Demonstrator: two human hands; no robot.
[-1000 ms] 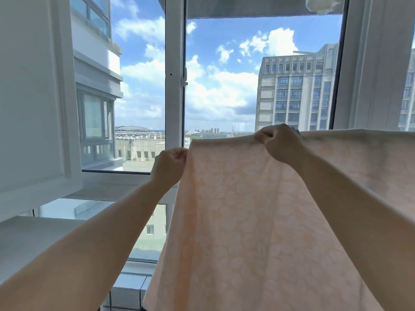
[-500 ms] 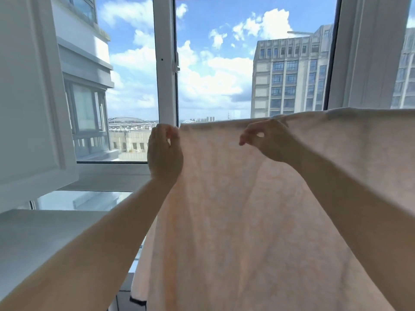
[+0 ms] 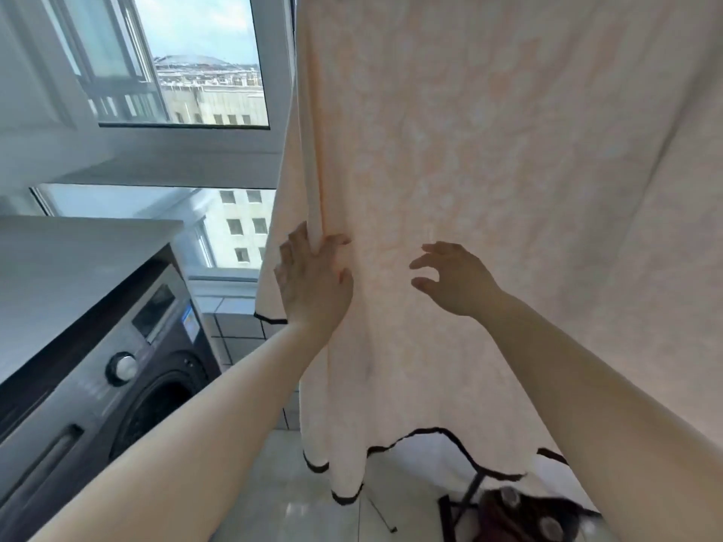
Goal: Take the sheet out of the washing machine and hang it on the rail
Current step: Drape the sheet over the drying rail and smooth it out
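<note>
A pale peach sheet [image 3: 489, 150] with a faint flower pattern and a black hem hangs down in front of me and fills the upper right. Its top and the rail are out of view above. My left hand [image 3: 313, 279] grips the sheet's left edge at mid height, fingers wrapped round the fold. Just in front of the cloth, my right hand [image 3: 454, 279] hovers with its fingers loosely spread, holding nothing. The dark front-loading washing machine [image 3: 117, 369] stands at the lower left with its round door opening visible.
A white counter top [image 3: 70, 260] lies over the washing machine. White window frames [image 3: 270, 91] stand behind the sheet. A black folding stand [image 3: 465, 502] and a dark red object [image 3: 524, 514] sit on the light tiled floor at lower right.
The view has dropped from the sheet's top edge to its middle. Both hands have let go of the top edge and come down; the left now grips the side edge, the right is free.
</note>
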